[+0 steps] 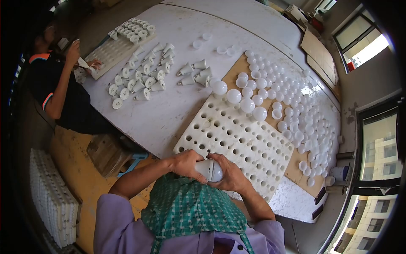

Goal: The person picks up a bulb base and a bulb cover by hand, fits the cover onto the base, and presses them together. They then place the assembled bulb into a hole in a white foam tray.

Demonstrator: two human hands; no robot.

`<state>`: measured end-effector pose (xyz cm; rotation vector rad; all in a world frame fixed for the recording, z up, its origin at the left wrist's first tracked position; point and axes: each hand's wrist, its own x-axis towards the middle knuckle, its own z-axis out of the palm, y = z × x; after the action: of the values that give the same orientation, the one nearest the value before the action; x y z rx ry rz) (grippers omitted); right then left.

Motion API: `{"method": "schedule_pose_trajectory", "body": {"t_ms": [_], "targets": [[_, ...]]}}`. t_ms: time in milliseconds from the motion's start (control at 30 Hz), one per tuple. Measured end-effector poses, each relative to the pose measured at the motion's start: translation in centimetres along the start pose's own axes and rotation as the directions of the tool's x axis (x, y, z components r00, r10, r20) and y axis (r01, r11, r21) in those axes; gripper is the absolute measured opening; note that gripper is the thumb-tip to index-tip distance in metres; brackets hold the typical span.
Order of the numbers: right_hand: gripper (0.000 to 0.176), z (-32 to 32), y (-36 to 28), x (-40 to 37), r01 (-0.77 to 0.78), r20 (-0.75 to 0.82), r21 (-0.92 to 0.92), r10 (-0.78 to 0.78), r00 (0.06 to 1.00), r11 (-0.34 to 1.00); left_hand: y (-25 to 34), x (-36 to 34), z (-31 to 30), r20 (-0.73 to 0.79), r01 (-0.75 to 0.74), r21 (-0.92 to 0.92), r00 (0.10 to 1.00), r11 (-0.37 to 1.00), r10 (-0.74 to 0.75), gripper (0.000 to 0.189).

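A white light bulb [204, 169] is between my two hands, close to my chest above the near edge of the table. My left hand [186, 164] wraps the body end, while the fingers of my right hand [231, 173] close round the rounded cover end. Parts of the bulb are hidden by my fingers. Just beyond my hands lies a white foam board with rows of holes [220, 139]. Several round white bulb covers [234, 96] rest along its far edge.
Many bulb covers [299, 135] spread over a brown board [238, 72] at the right. Bulb bodies [146, 69] lie in a group at left. Another person [63, 84] works beside a second holed board [101, 55]. Stacked foam boards [53, 197] and a wooden stool [108, 154] stand left.
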<state>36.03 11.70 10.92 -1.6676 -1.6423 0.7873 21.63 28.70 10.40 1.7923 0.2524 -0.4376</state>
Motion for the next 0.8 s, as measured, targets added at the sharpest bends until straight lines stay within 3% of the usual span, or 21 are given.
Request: {"method": "schedule_pose_trajectory", "body": {"t_ms": [133, 333, 433, 500, 567, 633, 800], "targets": [[0.085, 0.4, 0.1, 0.0, 0.005, -0.005, 0.001, -0.005, 1.000, 1.000, 0.2, -0.1, -0.3, 0.041, 0.023, -0.004, 0.999, 1.000, -0.023, 0.055], [0.080, 0.9, -0.1, 0.7, 0.057, -0.039, 0.015, -0.056, 0.998, 0.998, 0.8, -0.5, -0.5, 0.072, 0.056, -0.165, 0.996, 0.985, -0.045, 0.056], [0.072, 0.8, -0.3, 1.5, 0.227, -0.111, 0.012, -0.225, 0.968, 0.974, 0.9, -0.4, -0.5, 0.057, 0.045, -0.125, 0.998, 0.991, -0.038, 0.057], [0.063, 1.4, 0.0, 1.4, 0.413, -0.251, 0.029, -0.393, 0.885, 0.910, 1.4, -0.3, -0.6, 0.142, 0.030, -0.085, 0.990, 0.996, -0.018, 0.059], [0.053, 1.7, -0.1, 1.2, 0.440, -0.300, 0.046, -0.407, 0.863, 0.897, 2.5, -0.6, -0.5, 0.137, 0.017, -0.118, 0.991, 0.993, -0.001, 0.060], [0.046, 1.6, -0.5, 0.5, 0.475, -0.365, 0.059, -0.424, 0.829, 0.878, 3.3, -0.6, -0.1, 0.132, 0.008, -0.030, 0.991, 1.000, -0.004, 0.060], [0.041, 0.8, 0.3, 1.1, 0.432, -0.362, 0.145, -0.359, 0.860, 0.890, 3.5, 0.0, -0.1, 0.116, 0.056, -0.130, 0.992, 0.990, -0.041, 0.057]]}}
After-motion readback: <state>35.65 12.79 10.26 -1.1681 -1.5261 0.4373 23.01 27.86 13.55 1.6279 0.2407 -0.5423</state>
